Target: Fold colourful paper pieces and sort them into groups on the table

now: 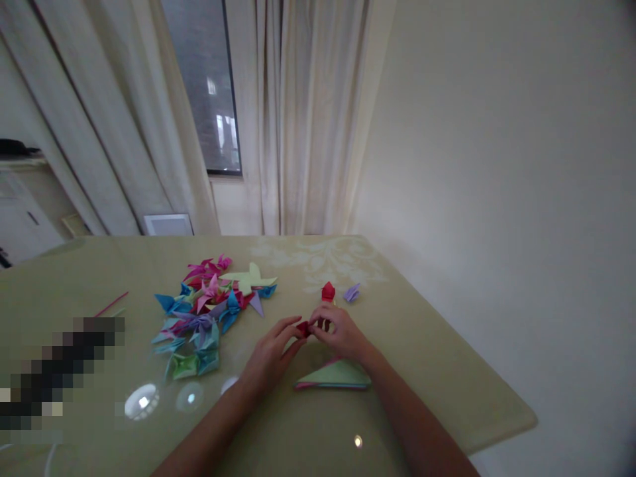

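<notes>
- Head view: left hand (274,354) and right hand (344,334) meet low over the table (437,371); each grip is pinched on the same small red paper piece (303,328).
- This piece sits btw. the fingertips, just beyond a flat triangle of coloured sheets (332,377).
- Left of the hands: pile of folded paper figures (209,311).
- Beyond right hand: red folded figure (328,291) & purple folded figure (352,292), near each other, not touching.

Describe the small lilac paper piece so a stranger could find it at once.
On the green table, look just beyond the right hand. Two small folded pieces sit side by side there; the lilac piece is the right one, next to the red piece.
</notes>
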A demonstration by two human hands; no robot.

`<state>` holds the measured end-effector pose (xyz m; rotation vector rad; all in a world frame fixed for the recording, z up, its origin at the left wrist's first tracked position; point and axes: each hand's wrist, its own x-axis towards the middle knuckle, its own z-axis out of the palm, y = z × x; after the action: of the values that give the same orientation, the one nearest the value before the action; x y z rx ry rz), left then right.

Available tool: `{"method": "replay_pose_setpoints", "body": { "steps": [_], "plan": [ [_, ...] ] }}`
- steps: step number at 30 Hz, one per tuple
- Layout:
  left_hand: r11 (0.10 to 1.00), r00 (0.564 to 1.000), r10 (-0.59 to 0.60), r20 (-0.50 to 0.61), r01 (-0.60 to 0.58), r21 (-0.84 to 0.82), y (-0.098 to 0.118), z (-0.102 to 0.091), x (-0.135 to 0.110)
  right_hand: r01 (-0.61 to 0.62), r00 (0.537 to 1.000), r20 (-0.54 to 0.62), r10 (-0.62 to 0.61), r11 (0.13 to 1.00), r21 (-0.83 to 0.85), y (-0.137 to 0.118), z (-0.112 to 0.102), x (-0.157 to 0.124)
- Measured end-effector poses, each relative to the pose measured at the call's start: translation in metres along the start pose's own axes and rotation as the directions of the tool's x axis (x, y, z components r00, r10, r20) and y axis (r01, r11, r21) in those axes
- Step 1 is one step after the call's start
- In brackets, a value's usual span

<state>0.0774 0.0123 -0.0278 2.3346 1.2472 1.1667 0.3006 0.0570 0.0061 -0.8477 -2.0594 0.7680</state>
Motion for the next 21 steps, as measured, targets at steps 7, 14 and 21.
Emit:
{"method": "replay_pose_setpoints", "body": {
  "steps": [7, 14, 21],
  "plan": [
    [0.831, 0.955, -0.240, -0.173, 0.295, 0.472, -0.044, -0.020, 0.001, -0.173, 0.949, -0.295, 0.113, 0.968, -0.183, 0.023, -0.064, -0.007],
    [0.871, 0.947, -0.292, 0.132, 0.206, 0.447, -0.025, -0.020, 0.004, -0.376, 0.927, -0.228, 0.299, 0.722, -0.580, 0.039, -0.070, -0.016],
    [0.801, 0.913, -0.398, 0.088, 0.299, 0.518, -0.016, -0.015, 0.005, -0.200, 0.980, -0.104, 0.170, 0.846, -0.495, 0.036, -0.043, -0.011]
  ]
}}
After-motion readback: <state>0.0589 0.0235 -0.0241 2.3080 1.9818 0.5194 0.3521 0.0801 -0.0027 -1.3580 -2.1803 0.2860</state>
